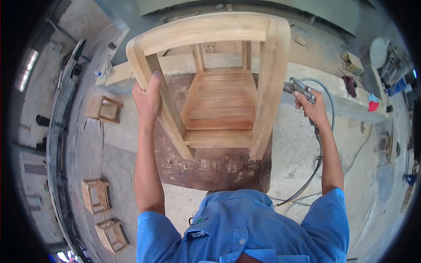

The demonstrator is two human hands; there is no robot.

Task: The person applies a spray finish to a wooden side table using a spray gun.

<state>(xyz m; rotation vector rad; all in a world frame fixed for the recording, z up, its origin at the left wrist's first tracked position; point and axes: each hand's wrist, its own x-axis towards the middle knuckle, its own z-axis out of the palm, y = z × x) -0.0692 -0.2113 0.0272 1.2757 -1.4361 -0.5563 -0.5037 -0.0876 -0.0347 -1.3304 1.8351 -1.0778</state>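
A wooden chair (219, 139) with a slatted seat stands in front of me on a brown, worn work surface (210, 171), its frame tilted toward me. My left hand (149, 98) is wrapped round the chair's left upright, thumb on the inner side. To the right of the chair, my right hand (313, 105) grips a metal spray gun (302, 89), its nozzle pointing at the chair's right side. A grey hose (311, 177) hangs from the gun's handle, and another thin hose loops behind it.
Several small wooden chairs or stools, such as this slatted one (104, 108) and this frame (95, 196), stand on the floor to the left. A low concrete ledge (324, 87) runs behind the chair. On its right lie a red cloth (373, 106) and a cardboard box (352, 63). Hoses trail across the floor.
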